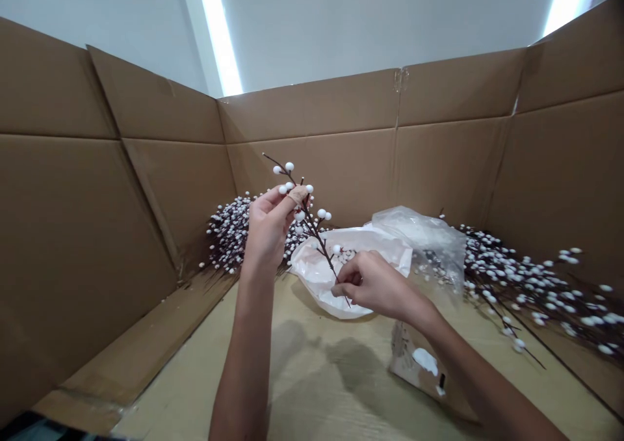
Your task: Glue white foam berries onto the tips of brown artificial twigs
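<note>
A thin dark artificial berry branch [316, 236] with round white berries slants through the air, its tip up and to the left. My left hand [273, 216] is closed on its upper part, thumb and fingers by a few of the berries. Lower down, my right hand [373, 285] pinches the stem near its bottom end. Beneath and behind the branch lies an open white plastic bag [312, 275] with many loose white berries [345, 256] in it. The fingertips of my left hand are partly hidden behind the thumb.
A heap of white-berry branches [229, 229] lies at the back left, another berry pile [526, 285] on the right. Clear plastic wrap [424, 229] sits behind the bag. Below my right forearm stands a small cardboard piece [414, 369] with white smears. Tall cardboard walls [312, 168] surround the table [302, 389].
</note>
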### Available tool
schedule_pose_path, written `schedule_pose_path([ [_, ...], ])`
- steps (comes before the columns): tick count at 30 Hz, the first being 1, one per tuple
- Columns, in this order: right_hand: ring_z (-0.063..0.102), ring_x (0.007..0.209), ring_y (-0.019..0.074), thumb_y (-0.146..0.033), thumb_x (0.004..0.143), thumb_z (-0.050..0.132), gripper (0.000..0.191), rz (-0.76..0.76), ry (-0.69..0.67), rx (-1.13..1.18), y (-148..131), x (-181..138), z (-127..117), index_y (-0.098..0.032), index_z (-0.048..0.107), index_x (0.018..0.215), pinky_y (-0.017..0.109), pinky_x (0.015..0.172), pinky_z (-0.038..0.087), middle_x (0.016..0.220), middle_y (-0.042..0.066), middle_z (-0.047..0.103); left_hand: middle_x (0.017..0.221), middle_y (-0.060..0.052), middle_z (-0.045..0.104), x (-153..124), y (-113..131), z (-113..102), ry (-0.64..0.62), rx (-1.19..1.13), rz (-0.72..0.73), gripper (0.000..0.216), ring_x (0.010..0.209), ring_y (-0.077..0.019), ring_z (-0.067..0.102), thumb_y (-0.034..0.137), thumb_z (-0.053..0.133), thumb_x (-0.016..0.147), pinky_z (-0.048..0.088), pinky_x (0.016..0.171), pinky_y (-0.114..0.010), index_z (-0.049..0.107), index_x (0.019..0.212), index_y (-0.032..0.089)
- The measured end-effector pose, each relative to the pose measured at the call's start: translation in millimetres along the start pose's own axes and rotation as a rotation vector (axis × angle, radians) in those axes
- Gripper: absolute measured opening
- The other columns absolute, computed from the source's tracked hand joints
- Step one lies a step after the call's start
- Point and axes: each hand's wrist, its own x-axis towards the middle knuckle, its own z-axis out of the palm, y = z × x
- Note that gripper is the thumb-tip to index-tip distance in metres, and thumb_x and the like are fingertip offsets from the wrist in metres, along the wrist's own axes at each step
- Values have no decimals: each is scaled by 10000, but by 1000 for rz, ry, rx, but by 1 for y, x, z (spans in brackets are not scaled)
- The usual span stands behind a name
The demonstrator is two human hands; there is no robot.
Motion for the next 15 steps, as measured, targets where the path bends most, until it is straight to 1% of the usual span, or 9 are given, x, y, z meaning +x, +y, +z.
schedule_pose_path([
  [2, 391, 497, 74, -172, 737, 579, 210, -6, 1, -8, 1, 1, 1, -137, 580, 530, 215, 467, 268, 490, -42, 484, 723, -10, 669, 0, -1, 1, 23, -17, -25, 103, 630, -66, 590, 197, 769, 634, 445, 563, -153, 721, 708, 144],
  [5, 398, 491, 75, -176, 741, 583, 208, -15, 9, -29, 1, 1, 2, -133, 600, 538, 219, 469, 271, 490, -39, 501, 729, -1, 660, 1, -2, 2, 17, -45, -47, 99, 611, -58, 585, 192, 763, 633, 445, 551, -153, 718, 707, 146],
  [10, 491, 521, 91, -169, 758, 595, 176, -5, -3, -25, -1, 1, 0, -124, 666, 603, 215, 494, 327, 538, -9, 586, 723, 1, 653, 2, -3, 3, -7, -80, -68, 83, 616, -60, 588, 187, 756, 639, 460, 565, -161, 707, 690, 144],
  [11, 508, 528, 96, -188, 765, 603, 171, -9, -33, -15, 0, 2, -2, -122, 677, 625, 216, 499, 341, 556, -1, 603, 720, 0, 654, 2, -3, 3, -16, -79, -74, 80, 619, -62, 589, 184, 756, 639, 465, 569, -163, 706, 686, 144],
  [12, 528, 538, 102, -219, 771, 617, 168, -17, -95, 11, 2, 3, -5, -120, 687, 655, 216, 506, 361, 580, 8, 622, 717, -2, 656, 2, -3, 3, -26, -77, -78, 78, 622, -65, 590, 182, 757, 640, 469, 573, -166, 706, 684, 144],
  [13, 553, 555, 110, -262, 770, 638, 172, -26, -179, 48, 6, 4, -10, -120, 696, 694, 216, 517, 386, 613, 18, 643, 718, -5, 661, 1, -3, 3, -36, -73, -80, 77, 626, -67, 590, 182, 758, 642, 473, 578, -169, 707, 686, 145],
  [15, 611, 617, 130, -350, 756, 676, 239, -43, -409, 174, 19, 7, -22, -119, 705, 808, 220, 558, 449, 709, 41, 682, 732, -13, 678, 1, -3, 3, -46, -66, -81, 78, 640, -72, 596, 182, 761, 647, 480, 586, -173, 711, 698, 150],
])
